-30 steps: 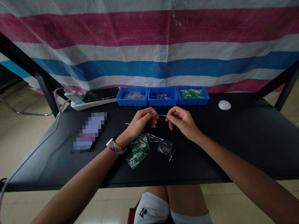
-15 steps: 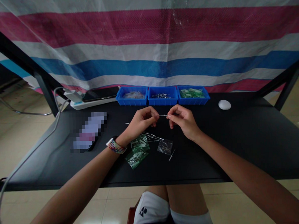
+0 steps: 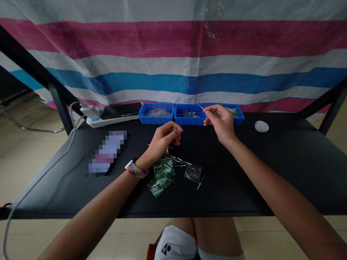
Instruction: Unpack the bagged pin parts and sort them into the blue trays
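Observation:
My right hand point(image 3: 221, 122) is raised in front of the right-hand blue bins. Its thumb and fingers pinch a thin silver blind rivet point(image 3: 201, 106), which points up and to the left. My left hand point(image 3: 167, 137) hovers over the middle of the table with its fingers curled together; whether anything small is in them I cannot make out. Below it lie loose metal rivets point(image 3: 178, 160), green packets point(image 3: 160, 183) with small parts inside, and a clear packet point(image 3: 193, 173). A single rivet point(image 3: 201, 181) rests beside the clear packet.
Three blue bins stand along the back: clear bags in the left bin point(image 3: 156, 121), rivets in the middle bin point(image 3: 188, 121), green packets in the right bin point(image 3: 238, 119). A white mouse point(image 3: 261, 126), a phone point(image 3: 107, 153) and a power strip point(image 3: 113, 120) with another phone flank them.
My hands have come apart. The right one has moved up and away toward the bins with the rivet, while the left stays nearly in place. The view has tilted slightly.

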Demonstrator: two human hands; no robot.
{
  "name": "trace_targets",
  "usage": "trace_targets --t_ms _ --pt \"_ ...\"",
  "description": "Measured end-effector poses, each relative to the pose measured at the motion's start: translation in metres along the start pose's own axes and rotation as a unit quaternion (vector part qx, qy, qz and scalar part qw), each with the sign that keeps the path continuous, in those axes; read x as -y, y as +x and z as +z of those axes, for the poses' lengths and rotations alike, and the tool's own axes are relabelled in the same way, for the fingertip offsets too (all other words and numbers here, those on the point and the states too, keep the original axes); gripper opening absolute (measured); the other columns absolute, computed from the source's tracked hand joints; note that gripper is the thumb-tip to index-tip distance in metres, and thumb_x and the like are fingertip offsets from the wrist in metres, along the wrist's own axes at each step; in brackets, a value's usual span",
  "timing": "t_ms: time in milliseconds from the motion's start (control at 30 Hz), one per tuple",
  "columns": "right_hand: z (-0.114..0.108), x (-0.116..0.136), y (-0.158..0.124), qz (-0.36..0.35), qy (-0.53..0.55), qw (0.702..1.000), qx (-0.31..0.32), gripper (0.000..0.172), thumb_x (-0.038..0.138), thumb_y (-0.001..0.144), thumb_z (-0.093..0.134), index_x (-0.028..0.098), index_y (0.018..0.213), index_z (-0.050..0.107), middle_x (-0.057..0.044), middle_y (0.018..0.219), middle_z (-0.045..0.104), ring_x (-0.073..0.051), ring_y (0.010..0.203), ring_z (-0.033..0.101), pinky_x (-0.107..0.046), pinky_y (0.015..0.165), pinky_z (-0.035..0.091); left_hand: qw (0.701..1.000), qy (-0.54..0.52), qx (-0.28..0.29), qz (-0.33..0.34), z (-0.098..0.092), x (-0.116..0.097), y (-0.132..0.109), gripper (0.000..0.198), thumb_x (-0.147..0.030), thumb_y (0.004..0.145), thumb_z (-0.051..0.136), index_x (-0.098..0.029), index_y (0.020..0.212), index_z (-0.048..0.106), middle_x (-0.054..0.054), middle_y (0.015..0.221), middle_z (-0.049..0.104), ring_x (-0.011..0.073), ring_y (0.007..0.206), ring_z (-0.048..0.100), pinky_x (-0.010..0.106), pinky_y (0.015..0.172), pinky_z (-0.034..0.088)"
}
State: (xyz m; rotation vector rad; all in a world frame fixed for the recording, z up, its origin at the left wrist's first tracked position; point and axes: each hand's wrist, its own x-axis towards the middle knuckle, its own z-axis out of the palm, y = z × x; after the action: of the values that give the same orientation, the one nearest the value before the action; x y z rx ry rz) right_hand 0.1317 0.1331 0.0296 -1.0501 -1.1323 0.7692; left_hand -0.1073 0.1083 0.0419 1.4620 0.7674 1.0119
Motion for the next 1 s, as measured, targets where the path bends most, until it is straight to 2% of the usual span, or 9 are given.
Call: trace_targets --t_ms 100,233,300,433,500,600,767,867,1000 --pt "0.001 -0.004 0.005 -0.003 -0.068 0.997 0.04 0.021 0.037 0.085 0.075 0.02 0.097 0.075 -0.004 0.096 0.073 -0.014 0.065 0.07 -0.026 0.054 0.059 1.0 0.001 -0.005 0.005 -0.001 0.001 0.0 0.014 -0.027 0.087 0.069 -0.015 0.093 0.067 -0.001 0.07 0.063 0.0116 0.058 0.064 0.024 0.058 0.051" --pt "-0.002 0.004 -0.017 -0.071 -0.166 0.981 0.074 0.014 0.029 0.092 0.066 0.019 0.092 0.076 -0.006 0.103 0.07 -0.012 0.065 0.065 -0.025 0.052 0.051 1.0 0.01 -0.008 0.006 -0.003 0.001 0.001 0.013 -0.027 0.089 0.068 -0.015 0.094 0.067 -0.002 0.07 0.063 0.0112 0.059 0.063 0.023 0.058 0.051" --pt "-0.004 0.012 -0.032 -0.082 -0.192 0.968 0.141 0.012 0.024 0.093 0.065 0.019 0.091 0.076 -0.005 0.097 0.07 -0.012 0.065 0.061 -0.026 0.055 0.049 1.0 0.012 -0.006 0.008 -0.004 0.001 0.002 0.013 -0.028 0.089 0.068 -0.015 0.094 0.067 -0.002 0.07 0.063 0.0111 0.059 0.063 0.023 0.058 0.051" --pt "-0.001 0.027 -0.06 -0.039 -0.247 0.898 0.362 0.004 0.016 0.086 0.074 0.019 0.086 0.076 -0.001 0.086 0.068 -0.011 0.064 0.057 -0.026 0.06 0.043 1.0 0.013 -0.007 0.012 -0.004 0.0 0.001 0.014 -0.028 0.088 0.069 -0.015 0.093 0.067 -0.002 0.069 0.063 0.0111 0.058 0.063 0.023 0.058 0.05" --pt "0.002 0.032 -0.072 -0.031 -0.294 0.862 0.413 0.007 0.014 0.082 0.08 0.019 0.083 0.075 0.001 0.084 0.067 -0.011 0.068 0.058 -0.026 0.063 0.042 1.0 0.018 -0.007 0.012 -0.003 0.0 0.001 0.013 -0.027 0.088 0.068 -0.015 0.092 0.067 -0.002 0.069 0.062 0.011 0.058 0.062 0.023 0.058 0.05" --pt "0.007 0.035 -0.083 -0.038 -0.349 0.837 0.42 0.01 0.012 0.08 0.08 0.02 0.083 0.074 0.002 0.085 0.067 -0.012 0.072 0.059 -0.027 0.065 0.039 1.0 0.017 -0.004 0.011 -0.002 0.0 0.001 0.012 -0.026 0.087 0.068 -0.015 0.092 0.067 -0.002 0.068 0.062 0.0111 0.058 0.062 0.023 0.058 0.049" --pt "0.005 0.028 -0.08 -0.058 -0.339 0.85 0.4 0.014 0.007 0.08 0.075 0.019 0.082 0.069 0.002 0.085 0.063 -0.011 0.07 0.056 -0.026 0.065 0.039 1.0 0.03 0.004 0.0 -0.002 0.002 0.001 0.015 -0.029 0.088 0.068 -0.015 0.094 0.067 -0.001 0.07 0.062 0.0116 0.059 0.062 0.023 0.059 0.05" --pt "0.0 0.024 -0.072 -0.071 -0.287 0.882 0.367 0.016 0.006 0.081 0.072 0.02 0.084 0.064 0.002 0.085 0.062 -0.012 0.074 0.058 -0.027 0.068 0.043 0.998 0.062 0.029 -0.006 -0.001 0.003 0.0 0.017 -0.031 0.09 0.067 -0.015 0.095 0.067 0.0 0.075 0.064 0.0125 0.062 0.064 0.024 0.059 0.051" --pt "-0.003 0.023 -0.066 -0.023 -0.176 0.928 0.328 0.012 0.013 0.085 0.07 0.021 0.087 0.061 0.003 0.08 0.063 -0.013 0.069 0.058 -0.027 0.065 0.046 0.985 0.153 0.078 -0.005 -0.002 0.003 -0.002 0.02 -0.034 0.095 0.063 -0.015 0.09 0.067 0.001 0.076 0.066 0.0121 0.064 0.063 0.022 0.059 0.049"
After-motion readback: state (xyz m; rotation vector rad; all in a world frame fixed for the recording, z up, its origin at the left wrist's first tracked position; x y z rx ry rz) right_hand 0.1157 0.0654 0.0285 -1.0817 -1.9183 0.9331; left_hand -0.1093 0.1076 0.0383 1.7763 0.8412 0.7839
